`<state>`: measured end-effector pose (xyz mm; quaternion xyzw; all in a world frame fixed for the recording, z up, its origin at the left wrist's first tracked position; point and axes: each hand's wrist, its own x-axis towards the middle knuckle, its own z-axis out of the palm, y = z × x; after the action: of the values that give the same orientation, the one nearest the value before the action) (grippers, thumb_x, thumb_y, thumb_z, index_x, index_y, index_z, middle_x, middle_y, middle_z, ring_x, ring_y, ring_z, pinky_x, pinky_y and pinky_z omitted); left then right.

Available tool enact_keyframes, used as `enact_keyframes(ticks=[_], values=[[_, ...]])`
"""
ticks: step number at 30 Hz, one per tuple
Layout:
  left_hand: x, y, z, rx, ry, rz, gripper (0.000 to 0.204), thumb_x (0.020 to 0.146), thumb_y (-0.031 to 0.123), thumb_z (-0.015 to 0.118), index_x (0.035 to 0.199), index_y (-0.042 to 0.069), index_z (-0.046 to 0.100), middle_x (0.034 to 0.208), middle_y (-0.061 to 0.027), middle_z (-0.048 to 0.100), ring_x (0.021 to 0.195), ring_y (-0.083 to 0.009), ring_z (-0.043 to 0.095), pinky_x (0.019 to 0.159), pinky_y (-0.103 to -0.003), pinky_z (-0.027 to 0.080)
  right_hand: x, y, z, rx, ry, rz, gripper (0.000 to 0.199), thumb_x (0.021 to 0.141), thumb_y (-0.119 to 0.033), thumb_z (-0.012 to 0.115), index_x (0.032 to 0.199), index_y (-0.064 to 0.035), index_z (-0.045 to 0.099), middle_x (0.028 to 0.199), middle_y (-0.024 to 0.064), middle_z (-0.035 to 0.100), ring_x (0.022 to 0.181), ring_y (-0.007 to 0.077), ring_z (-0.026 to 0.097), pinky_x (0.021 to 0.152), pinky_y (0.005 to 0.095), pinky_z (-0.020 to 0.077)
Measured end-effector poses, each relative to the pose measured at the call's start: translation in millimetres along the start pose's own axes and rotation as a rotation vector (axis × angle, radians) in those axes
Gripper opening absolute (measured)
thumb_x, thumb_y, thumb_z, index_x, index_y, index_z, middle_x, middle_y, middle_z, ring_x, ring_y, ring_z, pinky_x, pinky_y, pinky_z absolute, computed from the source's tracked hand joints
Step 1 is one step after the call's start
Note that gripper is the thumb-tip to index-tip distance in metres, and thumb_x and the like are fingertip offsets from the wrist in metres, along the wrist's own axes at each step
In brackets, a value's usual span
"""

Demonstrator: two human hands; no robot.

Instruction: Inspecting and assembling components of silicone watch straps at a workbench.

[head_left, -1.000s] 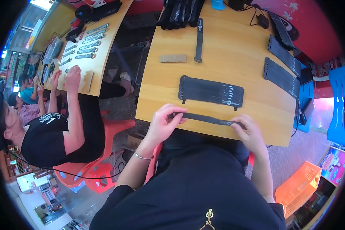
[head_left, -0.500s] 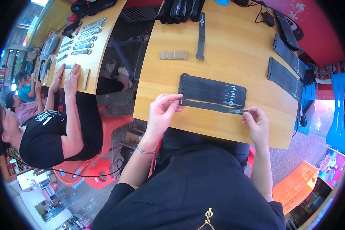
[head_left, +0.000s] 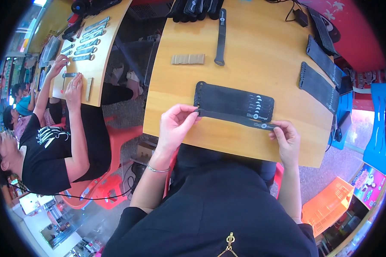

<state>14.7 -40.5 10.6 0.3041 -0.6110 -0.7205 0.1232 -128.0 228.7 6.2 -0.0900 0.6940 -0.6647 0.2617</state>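
Between my two hands stretches a black strap [head_left: 231, 118] with a loop at its left end and a small white print near its right end. My left hand [head_left: 176, 125] pinches the looped end, and my right hand [head_left: 286, 133] pinches the other end between thumb and fingers. The strap lies along the near edge of a fanned stack of matching black straps [head_left: 227, 98], whose looped ends line up on the left. Farther off, a single black strap [head_left: 221, 38] rests lengthwise on the table. A folded tan strip [head_left: 188, 59] lies to its left.
Two more strap stacks [head_left: 317, 85] lie at the table's right edge. A dark pile of straps [head_left: 195, 10] sits at the far left. A black adapter [head_left: 300, 16] with cable is at the far right. On the left, a co-worker [head_left: 47, 145] handles straps at another table.
The strap's left end has come up against the stack's lower left corner. My hands keep their pinch. The co-worker's far hand has moved up the other table.
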Motion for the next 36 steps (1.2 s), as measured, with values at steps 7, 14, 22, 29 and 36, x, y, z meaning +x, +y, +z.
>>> enact_keyframes(ticks=[7,14,22,29,36], values=[[5,1,3,0.088,0.049,0.060,0.016,0.084,-0.003,0.064,0.099,-0.002,0.060,0.081,-0.0030,0.063,0.074,-0.0080,0.062,0.069,-0.021,0.051,4,10,-3,-0.077,-0.038,-0.119,0.015,0.089,0.003,0.058,0.102,0.0013,0.064,0.089,0.0030,0.057,0.074,0.0084,0.059,0.068,0.0214,0.0503],[9,-16,-2,0.152,0.074,0.075,0.010,0.082,-0.005,0.064,0.090,-0.001,0.060,0.079,0.0000,0.062,0.070,-0.0033,0.057,0.063,-0.017,0.047,3,13,1,-0.007,0.043,-0.044,0.017,0.088,0.005,0.058,0.104,0.0017,0.064,0.090,0.0032,0.058,0.075,0.0082,0.060,0.067,0.0212,0.0514],[11,-19,0,0.118,0.082,0.133,0.007,0.084,-0.005,0.062,0.089,-0.001,0.060,0.078,0.0003,0.062,0.069,-0.0027,0.056,0.061,-0.017,0.045,1,8,4,-0.012,0.085,-0.066,0.018,0.088,0.004,0.058,0.106,0.0013,0.061,0.090,0.0029,0.060,0.075,0.0077,0.060,0.068,0.0213,0.0519],[14,-26,0,0.182,0.129,0.142,0.005,0.083,-0.004,0.063,0.087,-0.001,0.061,0.074,0.0009,0.060,0.064,-0.0014,0.053,0.055,-0.016,0.042,3,14,8,-0.060,0.100,-0.095,0.021,0.087,0.006,0.058,0.107,0.0001,0.058,0.089,0.0015,0.059,0.075,0.0062,0.058,0.068,0.0203,0.0514],[13,-26,4,0.242,0.154,0.161,0.005,0.083,-0.003,0.063,0.086,-0.001,0.060,0.071,0.0016,0.058,0.062,-0.0010,0.052,0.053,-0.016,0.041,5,16,8,-0.033,0.111,-0.105,0.020,0.086,0.006,0.059,0.105,-0.0016,0.057,0.087,0.0000,0.058,0.071,0.0038,0.054,0.062,0.0179,0.0476]])
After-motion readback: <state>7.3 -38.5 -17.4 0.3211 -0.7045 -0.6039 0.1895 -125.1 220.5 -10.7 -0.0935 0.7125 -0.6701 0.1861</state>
